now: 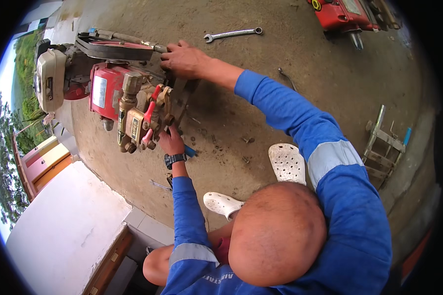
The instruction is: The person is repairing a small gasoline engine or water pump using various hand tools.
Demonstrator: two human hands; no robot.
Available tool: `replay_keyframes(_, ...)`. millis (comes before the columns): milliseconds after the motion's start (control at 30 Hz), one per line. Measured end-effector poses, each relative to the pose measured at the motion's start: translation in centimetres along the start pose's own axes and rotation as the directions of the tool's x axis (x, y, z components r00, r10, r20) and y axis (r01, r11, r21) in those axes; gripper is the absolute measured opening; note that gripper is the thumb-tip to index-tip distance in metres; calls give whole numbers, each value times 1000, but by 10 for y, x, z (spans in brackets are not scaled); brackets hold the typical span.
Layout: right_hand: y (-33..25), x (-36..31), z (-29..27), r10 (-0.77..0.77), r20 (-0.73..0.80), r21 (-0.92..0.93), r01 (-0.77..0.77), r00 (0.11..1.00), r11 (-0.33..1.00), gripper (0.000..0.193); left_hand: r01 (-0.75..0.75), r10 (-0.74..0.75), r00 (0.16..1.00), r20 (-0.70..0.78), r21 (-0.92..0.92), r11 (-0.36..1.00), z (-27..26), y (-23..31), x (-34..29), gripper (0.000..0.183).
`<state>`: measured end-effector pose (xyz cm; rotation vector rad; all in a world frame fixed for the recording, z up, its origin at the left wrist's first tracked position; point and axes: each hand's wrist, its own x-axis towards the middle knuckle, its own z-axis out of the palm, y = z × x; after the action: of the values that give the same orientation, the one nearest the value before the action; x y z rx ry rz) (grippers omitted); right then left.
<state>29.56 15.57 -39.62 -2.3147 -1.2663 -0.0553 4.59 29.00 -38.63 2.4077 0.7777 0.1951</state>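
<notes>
- Evidently, the red pump [112,84] sits on the left side of the frame, joined to an engine with a pale tank [50,81] on its far left and a dark belt wheel [113,51] above.
- On the pump's near side stands a brass valve assembly [128,109] with red levers [149,112]; a hose [125,37] ending in a metal fitting runs across its top.
- The right hand [184,61], upper left of centre, is curled at that fitting's end, fingers bent; whether it grips anything I cannot tell.
- The left hand [171,141], below it, reaches in at the brass valve assembly, its fingertips partly hidden, so its hold cannot be told. A dark watch [175,160] circles the wrist.
- Just beside the left hand lies a blue-ended piece [189,151], with small bolts [248,140] scattered to its right on the floor [221,98].
- At upper centre lies a combination wrench [234,34]; a darker tool [286,77] is lower and further right.
- White clogs [286,164] show near the centre.
- Another red machine [340,18] occupies the upper right, and a metal frame [383,150] leans at the right.
- A white slab [66,221] fills the lower left.
</notes>
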Motion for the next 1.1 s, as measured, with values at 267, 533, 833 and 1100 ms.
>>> replay_keyframes(267, 11, 12, -4, -223, 61, 0, 223, 973, 975, 29, -58, 58, 998, -25, 9, 998, 3, -8, 1, 63)
replay_keyframes(533, 18, 9, 14, -63, -30, 116, 66, 998, 991, 35, -25, 25, 1000, 8, 7, 1000, 0, -2, 1, 62)
replay_keyframes(833, 26, 21, 13, -136, 55, 323, 111, 989, 940, 28, -41, 41, 999, 2, -10, 999, 0, -9, 1, 58)
replay_keyframes(1100, 32, 26, 15, -172, 121, 479, 94, 978, 873, 26, 21, -21, 1000, 2, 32, 999, -2, -14, 1, 51)
